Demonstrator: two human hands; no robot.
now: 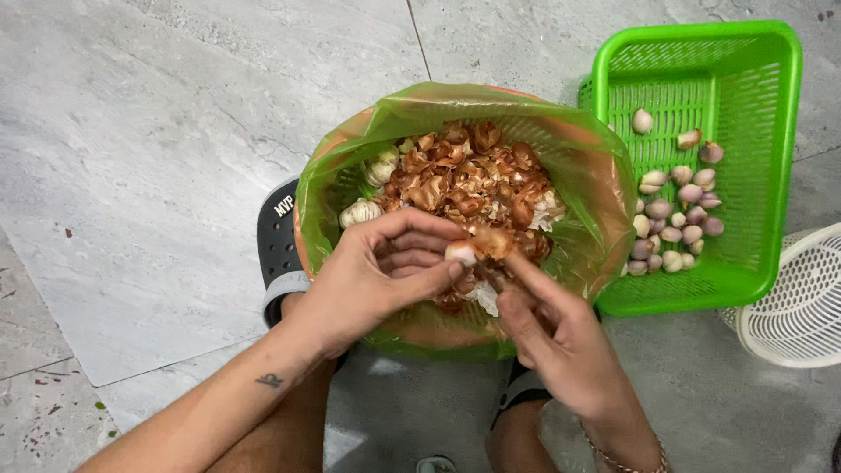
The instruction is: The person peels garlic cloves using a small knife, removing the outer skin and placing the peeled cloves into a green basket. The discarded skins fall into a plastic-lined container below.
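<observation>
My left hand (377, 271) holds a small shallot (462, 253) over the bowl, fingers (419, 236) curled shut around it, thumb pressing from below. The shallot is pale, mostly peeled, right at the fingertips. My right hand (552, 328) comes in from the right, index finger and thumb pinched on a flap of brown skin (493, 241) still attached to the shallot, other fingers loosely folded. Both hands meet above the near rim of the round bowl lined with a green plastic bag (438, 109). Inside the bag: a heap of brown peelings (464, 175), plus a couple of whole white garlic bulbs (360, 211) on the left side. Just right of the bowl, touching it, a green plastic basket (753, 105) holds a loose cluster of peeled shallots (674, 219), pale purple and white, along its left part. A white perforated basket (797, 307) sits at the right edge, partly cut off. All on grey tiled floor (158, 158). A dark sandal (279, 245) shows left of the bowl, under my left wrist. Bracelet on my right wrist.
</observation>
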